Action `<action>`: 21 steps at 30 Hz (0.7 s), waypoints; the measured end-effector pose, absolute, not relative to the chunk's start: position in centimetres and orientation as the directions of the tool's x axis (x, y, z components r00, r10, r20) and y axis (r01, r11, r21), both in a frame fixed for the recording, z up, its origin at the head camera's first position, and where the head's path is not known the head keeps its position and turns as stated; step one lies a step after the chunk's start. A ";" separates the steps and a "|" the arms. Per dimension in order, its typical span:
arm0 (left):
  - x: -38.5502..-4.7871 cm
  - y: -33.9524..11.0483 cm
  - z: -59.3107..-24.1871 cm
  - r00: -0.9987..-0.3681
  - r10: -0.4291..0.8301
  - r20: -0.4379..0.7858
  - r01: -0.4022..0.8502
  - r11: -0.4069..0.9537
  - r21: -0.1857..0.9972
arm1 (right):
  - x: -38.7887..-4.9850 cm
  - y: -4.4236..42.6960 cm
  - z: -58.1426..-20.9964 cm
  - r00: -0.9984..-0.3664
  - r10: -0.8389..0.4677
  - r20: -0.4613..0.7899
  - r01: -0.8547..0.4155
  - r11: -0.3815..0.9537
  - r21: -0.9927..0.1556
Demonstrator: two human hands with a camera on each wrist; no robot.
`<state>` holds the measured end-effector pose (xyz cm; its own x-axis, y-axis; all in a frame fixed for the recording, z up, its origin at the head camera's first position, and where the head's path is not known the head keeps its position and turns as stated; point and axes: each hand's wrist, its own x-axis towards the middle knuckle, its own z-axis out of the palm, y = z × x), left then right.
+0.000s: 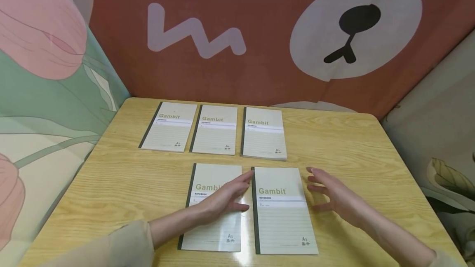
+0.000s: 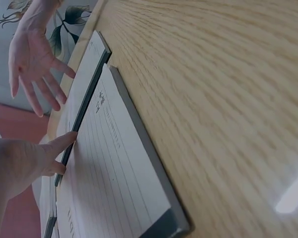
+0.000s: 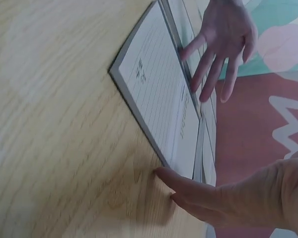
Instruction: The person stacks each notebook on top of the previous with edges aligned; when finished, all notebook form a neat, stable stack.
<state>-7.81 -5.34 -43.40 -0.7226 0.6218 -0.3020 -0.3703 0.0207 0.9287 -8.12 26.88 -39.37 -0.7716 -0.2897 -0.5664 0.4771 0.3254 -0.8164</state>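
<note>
Two pale Gambit notebooks with dark spines lie face up at the front of the table. Over the front left notebook (image 1: 209,234) reaches my left hand (image 1: 220,201), fingers extended, hiding part of its cover. Its fingertips (image 2: 69,138) are at the dark spine of the front right notebook (image 1: 283,226); whether they touch it, I cannot tell. My right hand (image 1: 337,199) is held just off that notebook's right edge, fingers loosely extended with nothing in them. In the right wrist view, its thumb (image 3: 171,176) comes close to the notebook's edge.
Behind, three similar notebooks form a row: left (image 1: 168,129), middle (image 1: 214,131) and right (image 1: 263,133). All lie on a light wooden table (image 1: 334,139). A red wall covering (image 1: 222,77) with a bear print rises behind the table, with patterned coverings at both sides.
</note>
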 end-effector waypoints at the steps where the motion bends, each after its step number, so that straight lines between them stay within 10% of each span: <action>1: -7.8 -5.3 -43.4 -0.725 0.620 -0.300 -0.371 0.016 0.929 | -8.0 26.7 -39.4 -0.767 -0.290 -0.573 0.484 0.325 -0.813; 21: -7.0 -4.2 -44.3 -0.808 0.519 -0.279 -0.383 -0.103 0.918 | -7.6 27.1 -41.1 -0.749 -0.280 -0.600 0.515 0.324 -0.794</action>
<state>-6.99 -4.22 -44.34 -0.8079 0.5194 -0.2785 -0.3825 -0.1026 0.9182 -7.61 27.06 -41.09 -0.7490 -0.2803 -0.6004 0.5150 0.3239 -0.7936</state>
